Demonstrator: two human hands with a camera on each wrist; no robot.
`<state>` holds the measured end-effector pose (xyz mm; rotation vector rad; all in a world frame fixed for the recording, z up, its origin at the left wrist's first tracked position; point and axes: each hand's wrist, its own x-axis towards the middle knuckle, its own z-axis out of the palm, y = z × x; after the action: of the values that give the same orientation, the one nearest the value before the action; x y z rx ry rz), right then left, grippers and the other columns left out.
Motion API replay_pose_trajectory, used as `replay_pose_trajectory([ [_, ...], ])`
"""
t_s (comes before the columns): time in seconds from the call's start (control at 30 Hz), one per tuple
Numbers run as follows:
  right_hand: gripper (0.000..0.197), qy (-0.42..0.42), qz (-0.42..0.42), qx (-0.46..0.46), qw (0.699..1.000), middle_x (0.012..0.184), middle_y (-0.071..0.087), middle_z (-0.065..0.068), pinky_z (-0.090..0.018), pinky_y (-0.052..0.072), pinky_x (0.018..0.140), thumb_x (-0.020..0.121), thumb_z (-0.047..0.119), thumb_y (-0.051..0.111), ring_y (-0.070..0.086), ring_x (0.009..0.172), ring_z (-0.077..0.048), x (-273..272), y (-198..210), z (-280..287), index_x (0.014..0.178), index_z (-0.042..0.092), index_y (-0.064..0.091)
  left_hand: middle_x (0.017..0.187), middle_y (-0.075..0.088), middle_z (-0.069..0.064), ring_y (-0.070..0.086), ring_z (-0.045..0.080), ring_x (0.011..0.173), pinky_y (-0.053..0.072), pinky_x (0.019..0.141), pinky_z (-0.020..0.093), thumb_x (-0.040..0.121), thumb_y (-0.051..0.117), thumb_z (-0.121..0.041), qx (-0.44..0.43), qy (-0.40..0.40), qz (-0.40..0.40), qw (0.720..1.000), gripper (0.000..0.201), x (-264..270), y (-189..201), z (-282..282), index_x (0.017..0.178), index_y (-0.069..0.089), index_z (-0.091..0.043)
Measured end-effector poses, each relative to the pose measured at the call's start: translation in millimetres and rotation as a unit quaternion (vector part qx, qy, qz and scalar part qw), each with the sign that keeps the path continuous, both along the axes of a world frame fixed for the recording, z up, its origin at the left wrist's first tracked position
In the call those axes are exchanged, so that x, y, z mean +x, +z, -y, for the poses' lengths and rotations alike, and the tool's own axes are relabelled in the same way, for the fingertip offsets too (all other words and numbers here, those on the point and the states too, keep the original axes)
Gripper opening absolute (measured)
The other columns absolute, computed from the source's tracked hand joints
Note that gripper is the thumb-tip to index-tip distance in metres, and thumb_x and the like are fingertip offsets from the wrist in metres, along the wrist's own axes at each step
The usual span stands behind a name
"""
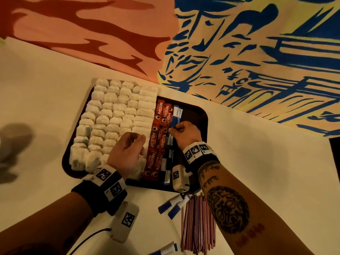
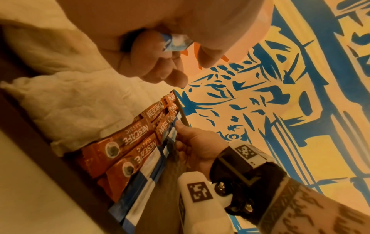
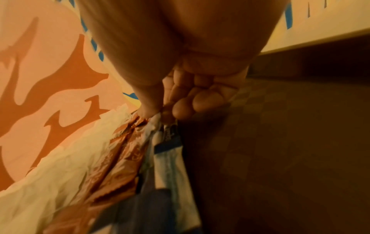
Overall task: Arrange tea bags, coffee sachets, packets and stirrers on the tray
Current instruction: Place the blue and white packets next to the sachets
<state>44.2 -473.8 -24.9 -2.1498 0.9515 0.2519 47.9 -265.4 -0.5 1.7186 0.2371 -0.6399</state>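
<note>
Packets in blue and white (image 1: pixel 172 139) are lying in a column on the dark tray (image 1: pixel 203 115), just right of the red coffee sachets (image 1: pixel 159 131), their long axes running from the near rim to the far one, parallel to the sachets. The right hand (image 1: pixel 184 134) is hovering over the middle of that column, thumb and forefinger pinching one blue-and-white packet at its end; the other fingers are curling in beneath. The packet is pointing away from the wrist along the column, so the coming placement, as I judge it, is turning on keeping it parallel to its neighbours and sliding it into the bare strip of tray to the right.

The left hand (image 1: pixel 128 150) is hanging over the seam between the tea bags (image 1: pixel 114 116) and the sachets, fingers curled; its wrist view is showing a blue-and-white packet (image 2: pixel 176 42) gripped inside that curl. The right hand is the nearer one to the open gap.

More packets (image 1: pixel 173 206) and a bundle of stirrers (image 1: pixel 197 221) are waiting on the white table (image 1: pixel 257 144), near the tray's front edge.

The right forearm and wrist camera are covering the column's near end, so its count is unclear. The right wrist view is dim and blurred, and whether the pinched packet is touching the ones below I cannot tell.
</note>
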Motion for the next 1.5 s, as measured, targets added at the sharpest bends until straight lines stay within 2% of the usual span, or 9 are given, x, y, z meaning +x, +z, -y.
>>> replay_pose_trajectory([
  [0.47,0.028,-0.005,0.018,-0.002,1.000,0.092,0.066,0.006,-0.020,0.046,0.063,0.085,0.044,0.075,0.061,0.081,-0.007,-11.0,7.4,1.0,0.098,0.020,0.067,0.067,0.060,0.005,0.043,0.014,0.049,0.029,0.040,0.024,0.090,0.044,-0.047,-0.083,0.010,-0.056,0.995,0.034,-6.2,13.5,16.0,0.098,0.060,-0.018],
  [0.6,0.029,-0.038,0.046,-0.003,0.998,0.094,0.073,0.006,-0.032,0.056,0.082,0.090,0.050,0.066,0.067,0.088,-0.012,-24.9,20.4,-1.8,0.098,0.022,0.069,0.064,0.058,0.004,0.041,0.013,0.047,0.025,0.045,0.023,0.095,0.037,-0.030,-0.107,0.036,-0.086,0.990,0.030,-8.4,16.6,21.8,0.090,0.064,-0.019],
  [0.73,0.015,0.014,0.092,0.129,0.987,0.090,0.073,0.008,-0.024,0.056,0.075,0.094,0.040,0.064,0.069,0.082,-0.005,-57.3,45.4,-28.7,0.093,0.026,0.069,0.062,0.057,-0.003,0.045,0.015,0.052,0.030,0.048,0.026,0.095,0.043,-0.016,-0.085,0.041,-0.056,0.994,0.022,-10.3,15.6,29.5,0.090,0.063,-0.023],
  [0.83,0.005,0.055,0.119,0.219,0.967,0.089,0.074,0.005,-0.026,0.058,0.074,0.091,0.028,0.071,0.068,0.077,-0.006,-82.4,49.9,-53.8,0.095,0.024,0.072,0.092,0.069,0.000,0.066,0.019,0.079,0.055,0.068,0.036,0.101,0.047,-0.017,-0.051,0.026,-0.014,0.998,0.018,-18.7,17.2,36.6,0.103,0.060,-0.030],
  [1.0,0.009,0.002,0.152,0.225,0.962,0.084,0.071,0.008,-0.015,0.050,0.062,0.089,0.016,0.074,0.065,0.067,0.004,-103.7,42.8,-66.6,0.097,0.016,0.069,0.106,0.071,0.012,0.068,0.031,0.100,0.057,0.089,0.046,0.097,0.058,-0.012,-0.092,0.041,-0.036,0.994,0.009,-38.1,21.1,47.9,0.101,0.063,-0.019],
  [1.17,0.010,-0.012,0.160,0.189,0.969,0.076,0.071,0.010,-0.012,0.048,0.059,0.091,0.016,0.071,0.065,0.064,0.004,-111.2,39.9,-62.3,0.086,0.023,0.067,0.090,0.070,0.008,0.065,0.023,0.087,0.053,0.089,0.040,0.094,0.063,-0.008,-0.132,0.049,-0.055,0.988,0.009,-50.7,26.4,55.9,0.091,0.063,-0.016],
  [1.33,0.006,-0.020,0.129,0.170,0.977,0.072,0.072,0.009,-0.012,0.047,0.057,0.089,0.021,0.073,0.066,0.062,0.001,-100.3,38.4,-49.0,0.085,0.018,0.070,0.104,0.073,0.001,0.068,0.020,0.101,0.055,0.092,0.042,0.093,0.065,-0.013,-0.116,0.069,-0.056,0.989,0.013,-46.2,29.4,49.6,0.098,0.068,-0.025],
  [1.43,0.012,-0.030,0.097,0.118,0.988,0.078,0.071,0.010,-0.012,0.050,0.059,0.089,0.029,0.074,0.066,0.065,0.004,-79.6,31.9,-24.5,0.091,0.018,0.070,0.107,0.072,-0.002,0.066,0.015,0.099,0.054,0.081,0.034,0.096,0.060,-0.018,-0.089,0.057,-0.062,0.992,0.013,-40.2,31.5,33.4,0.104,0.067,-0.025],
  [1.5,0.016,-0.047,0.077,0.092,0.992,0.085,0.073,0.007,-0.024,0.058,0.072,0.088,0.033,0.075,0.070,0.075,-0.006,-61.9,22.2,-7.2,0.095,0.021,0.067,0.101,0.073,-0.002,0.065,0.012,0.091,0.050,0.070,0.028,0.097,0.057,-0.016,-0.061,0.037,-0.045,0.996,0.014,-36.4,30.0,19.2,0.103,0.067,-0.024],
])
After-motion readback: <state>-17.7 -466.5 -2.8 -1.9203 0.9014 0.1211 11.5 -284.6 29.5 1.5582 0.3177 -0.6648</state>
